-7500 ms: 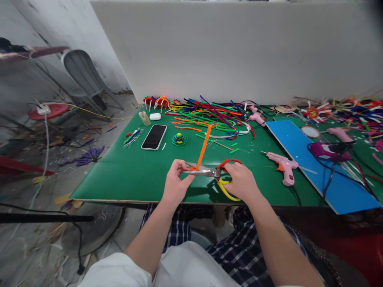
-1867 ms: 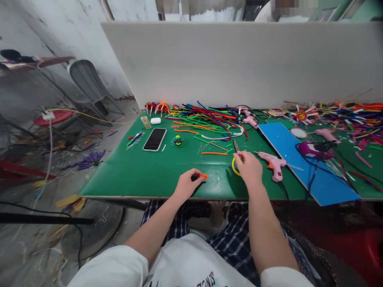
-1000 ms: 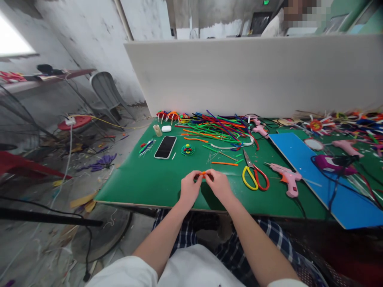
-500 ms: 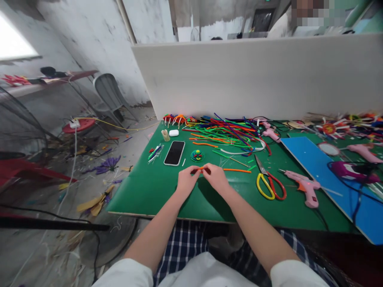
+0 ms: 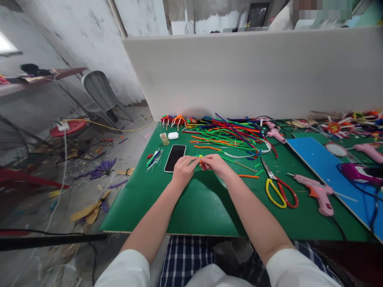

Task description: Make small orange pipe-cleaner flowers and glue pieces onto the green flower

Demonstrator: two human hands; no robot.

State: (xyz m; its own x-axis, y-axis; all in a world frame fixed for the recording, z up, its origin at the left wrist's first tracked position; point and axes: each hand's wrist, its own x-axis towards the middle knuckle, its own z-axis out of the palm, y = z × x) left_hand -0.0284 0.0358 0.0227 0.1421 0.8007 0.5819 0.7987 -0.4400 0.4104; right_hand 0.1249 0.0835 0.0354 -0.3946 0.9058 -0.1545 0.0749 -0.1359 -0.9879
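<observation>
Above the green tabletop, my left hand [image 5: 183,170] and my right hand [image 5: 216,164] meet fingertip to fingertip. Both are closed in a pinch around a small orange bit [image 5: 201,162], apparently a short pipe cleaner piece, mostly covered by my fingers. Right behind the fingertips lies a coiled green disc [image 5: 198,157] with coloured dots, now largely hidden. A phone [image 5: 174,154] lies partly behind my left hand. To the right of my right hand, an orange pipe cleaner [image 5: 249,176] rests on the table.
Scissors [image 5: 277,185] and a pink hot glue gun [image 5: 317,190] lie to the right, beside a blue board [image 5: 317,163]. Behind are piled pipe cleaners [image 5: 227,129] and a white partition [image 5: 239,71]. A white case [image 5: 173,136] stands at back left. Another person is beyond the partition.
My hands have moved up and away from me over the green disc, still pinched together. My left fingers have straightened somewhat. The camera view has shifted slightly.
</observation>
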